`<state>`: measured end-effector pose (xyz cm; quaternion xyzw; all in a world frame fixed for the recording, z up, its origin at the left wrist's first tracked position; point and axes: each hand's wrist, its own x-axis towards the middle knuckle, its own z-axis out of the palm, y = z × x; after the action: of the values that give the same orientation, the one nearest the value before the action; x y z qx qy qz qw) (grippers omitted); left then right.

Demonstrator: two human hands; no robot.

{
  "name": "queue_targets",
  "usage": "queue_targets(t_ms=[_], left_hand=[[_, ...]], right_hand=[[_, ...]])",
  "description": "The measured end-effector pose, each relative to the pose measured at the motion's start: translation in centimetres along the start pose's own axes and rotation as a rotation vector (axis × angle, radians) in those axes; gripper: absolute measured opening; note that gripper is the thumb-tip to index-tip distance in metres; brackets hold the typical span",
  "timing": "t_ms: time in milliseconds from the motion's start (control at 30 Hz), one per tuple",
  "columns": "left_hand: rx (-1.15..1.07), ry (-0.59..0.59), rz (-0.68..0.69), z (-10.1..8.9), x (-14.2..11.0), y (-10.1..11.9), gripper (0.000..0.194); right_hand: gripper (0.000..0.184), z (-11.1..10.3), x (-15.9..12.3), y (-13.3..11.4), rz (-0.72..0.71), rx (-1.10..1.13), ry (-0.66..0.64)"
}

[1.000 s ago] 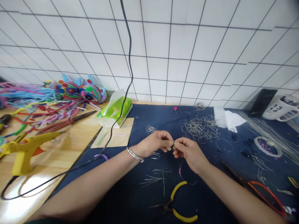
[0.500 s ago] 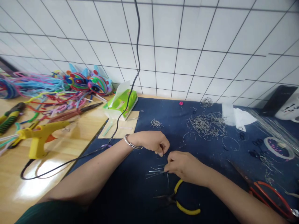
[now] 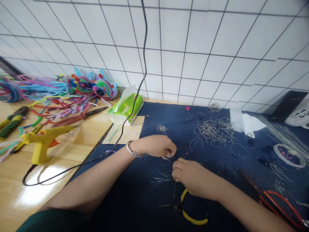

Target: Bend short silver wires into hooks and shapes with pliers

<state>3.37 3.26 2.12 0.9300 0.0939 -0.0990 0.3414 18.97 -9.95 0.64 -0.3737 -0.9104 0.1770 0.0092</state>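
Note:
My left hand (image 3: 160, 145), a bangle on its wrist, is closed in a pinch above the dark blue cloth (image 3: 135, 199). Several short bits of bent wire (image 3: 166, 161) show just beneath its fingertips; what the fingers hold is hidden. Slightly lower and to the right, my right hand (image 3: 187, 174) is closed too, fingers curled down. A thin curved wire (image 3: 203, 165) sticks out behind it. Straight cut wires (image 3: 161, 178) fan out on the cloth to the left of its fingertips. Yellow-handled pliers (image 3: 177, 206) lie opened below that hand.
A tangled wire heap (image 3: 213, 130) and a smaller wire pile (image 3: 162, 129) lie beyond the hands. Red-handled scissors (image 3: 277, 203) and a round dish (image 3: 288, 156) are at right. Leftward are a yellow glue gun (image 3: 44, 141), its black cord (image 3: 72, 168) and a green tissue pack (image 3: 127, 108).
My right hand has turned, its fingers now curling further downward. Short bent wires now show beneath my left hand, which has barely moved. The view has shifted slightly.

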Motion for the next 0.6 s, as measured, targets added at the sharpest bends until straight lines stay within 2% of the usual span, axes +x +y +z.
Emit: queue_targets(t_ms=[300, 600], left_hand=[[0.110, 0.057, -0.047, -0.2, -0.2, 0.4, 0.015], [0.155, 0.084, -0.037, -0.2, -0.3, 0.9, 0.016]], right_hand=[[0.011, -0.6, -0.5, 0.9, 0.060, 0.124, 0.003], [0.012, 0.2, 0.0, 1.1, 0.025, 0.158, -0.024]])
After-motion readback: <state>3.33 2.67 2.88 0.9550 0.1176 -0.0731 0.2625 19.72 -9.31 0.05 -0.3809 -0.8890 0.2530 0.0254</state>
